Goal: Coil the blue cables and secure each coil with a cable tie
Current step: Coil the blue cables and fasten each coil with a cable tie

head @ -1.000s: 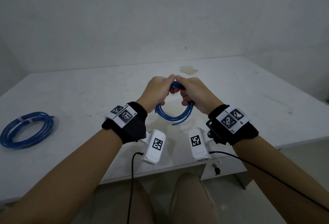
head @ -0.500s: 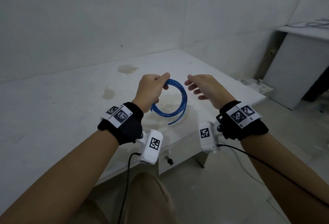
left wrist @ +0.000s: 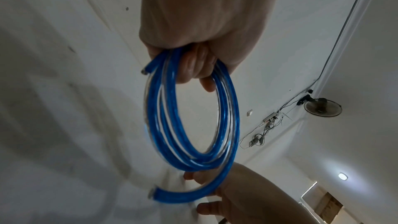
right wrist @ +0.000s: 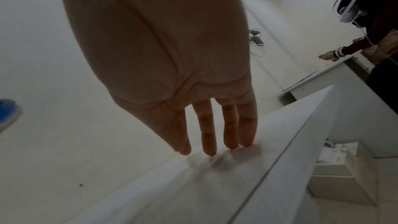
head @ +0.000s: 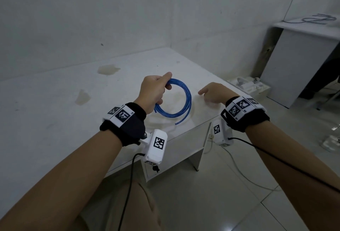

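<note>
Over the desk's right end, near its front edge: left hand holds the blue coil up off the surface, fingers curled through the loop and thumb on top, gripping the upper-left part of the ring. Coil hangs roughly upright, several turns bunched together. One cut end sticks out just beside the gripping fingers, the other end trails loose below the loop. No tie visible on this coil. Right hand is apart from the coil, to its right, holding nothing; its fingers are straight and slightly spread, tips down at the desk surface close to the right edge. Tips look to be touching or just above the top, can't tell which; shadows sit right under them. Left wrist view shows the right hand behind the coil's lower arc, not gripping it. Both wrists carry black bands with square markers and a white camera block each, black cable running off. Desk top has two pale stains toward the back. Off the desk's right edge, a box with white bits sits on the floor; beyond it a second desk with loose cable on top. Right wrist view also catches another person at that second desk, hand out over it.
</note>
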